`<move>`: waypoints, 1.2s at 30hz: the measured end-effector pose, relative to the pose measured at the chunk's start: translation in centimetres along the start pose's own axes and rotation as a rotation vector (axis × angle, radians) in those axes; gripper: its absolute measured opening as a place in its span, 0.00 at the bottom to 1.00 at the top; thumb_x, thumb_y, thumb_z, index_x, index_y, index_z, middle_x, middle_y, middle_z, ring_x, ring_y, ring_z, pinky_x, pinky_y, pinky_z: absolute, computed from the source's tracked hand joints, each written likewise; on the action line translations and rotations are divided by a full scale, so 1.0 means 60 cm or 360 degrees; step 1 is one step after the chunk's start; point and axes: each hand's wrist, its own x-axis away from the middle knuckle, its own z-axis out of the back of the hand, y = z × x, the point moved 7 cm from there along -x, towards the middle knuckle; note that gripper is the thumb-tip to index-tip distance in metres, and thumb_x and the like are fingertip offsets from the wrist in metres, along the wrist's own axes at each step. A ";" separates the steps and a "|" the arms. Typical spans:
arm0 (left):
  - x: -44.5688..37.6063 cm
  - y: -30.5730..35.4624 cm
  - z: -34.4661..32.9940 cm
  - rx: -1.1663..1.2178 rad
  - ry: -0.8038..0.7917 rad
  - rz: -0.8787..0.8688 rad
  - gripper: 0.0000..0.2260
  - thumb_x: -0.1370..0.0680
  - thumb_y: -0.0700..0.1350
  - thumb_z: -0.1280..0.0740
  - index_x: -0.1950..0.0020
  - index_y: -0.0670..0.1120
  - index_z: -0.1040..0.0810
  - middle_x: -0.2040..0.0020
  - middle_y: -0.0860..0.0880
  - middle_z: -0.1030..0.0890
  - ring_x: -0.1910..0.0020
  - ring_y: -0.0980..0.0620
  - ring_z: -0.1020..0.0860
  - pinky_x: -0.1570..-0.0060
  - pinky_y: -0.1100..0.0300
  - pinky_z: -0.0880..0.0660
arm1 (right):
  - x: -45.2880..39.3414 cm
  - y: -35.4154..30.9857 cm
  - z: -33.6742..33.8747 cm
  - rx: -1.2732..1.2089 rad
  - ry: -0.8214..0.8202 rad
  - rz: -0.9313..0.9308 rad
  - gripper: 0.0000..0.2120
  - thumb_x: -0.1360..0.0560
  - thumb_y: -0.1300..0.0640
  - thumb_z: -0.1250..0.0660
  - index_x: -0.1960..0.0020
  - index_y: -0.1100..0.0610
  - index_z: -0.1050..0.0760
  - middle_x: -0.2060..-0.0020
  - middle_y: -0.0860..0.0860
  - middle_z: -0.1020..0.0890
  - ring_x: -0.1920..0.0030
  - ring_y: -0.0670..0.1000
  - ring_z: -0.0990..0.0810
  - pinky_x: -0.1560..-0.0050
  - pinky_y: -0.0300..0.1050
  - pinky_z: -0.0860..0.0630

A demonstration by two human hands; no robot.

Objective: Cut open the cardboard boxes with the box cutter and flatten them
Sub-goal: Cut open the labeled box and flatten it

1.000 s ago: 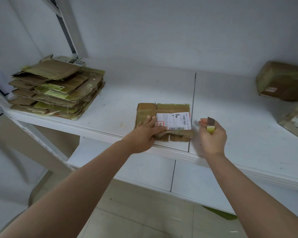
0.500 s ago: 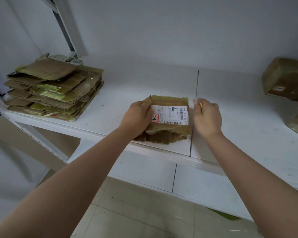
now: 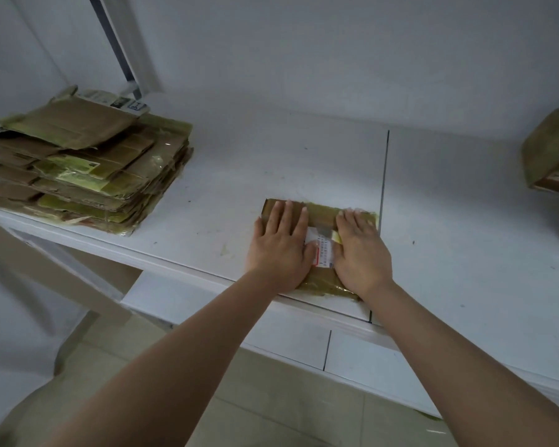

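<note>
A flattened cardboard box (image 3: 322,210) with a white shipping label (image 3: 323,254) lies near the front edge of the white shelf (image 3: 271,156). My left hand (image 3: 281,250) presses flat on its left half, fingers straight. On the right half my right hand (image 3: 359,250) also presses down with straight fingers. The box cutter (image 3: 331,234), grey blade and yellow body, pokes out from under its thumb side, tucked there against the hand. Most of the cutter is hidden.
A tall stack of flattened boxes (image 3: 88,169) sits at the shelf's left end. One unopened brown box (image 3: 552,156) stands at the far right edge. A seam (image 3: 384,175) splits the shelf boards just right of my hands. A lower shelf and tiled floor lie below.
Both hands have gone from gripping the folded box at its sides to lying flat on top of it. The box has dropped flat against the shelf.
</note>
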 end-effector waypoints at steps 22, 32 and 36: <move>0.017 -0.002 0.020 0.0124 0.0257 0.0092 0.31 0.24 0.61 0.50 0.23 0.51 0.43 0.22 0.47 0.43 0.23 0.47 0.50 0.27 0.46 0.46 | 0.016 -0.009 0.004 -0.0011 0.0115 0.0031 0.23 0.20 0.56 0.45 0.25 0.57 0.40 0.25 0.53 0.40 0.24 0.51 0.47 0.24 0.48 0.51; 0.012 -0.036 0.037 0.0882 0.0138 0.0007 0.31 0.26 0.56 0.35 0.24 0.50 0.37 0.23 0.48 0.41 0.24 0.47 0.47 0.26 0.48 0.47 | 0.031 0.037 0.074 -0.0971 0.0202 -0.0120 0.14 0.18 0.54 0.44 0.42 0.56 0.22 0.51 0.53 0.19 0.51 0.52 0.22 0.58 0.34 0.29; 0.049 -0.051 0.079 0.1200 0.0571 0.0027 0.31 0.24 0.56 0.36 0.24 0.47 0.39 0.22 0.48 0.44 0.23 0.50 0.49 0.29 0.57 0.47 | 0.047 0.039 0.083 -0.0866 0.0339 -0.0022 0.16 0.19 0.52 0.45 0.36 0.53 0.25 0.40 0.55 0.22 0.39 0.55 0.26 0.40 0.43 0.29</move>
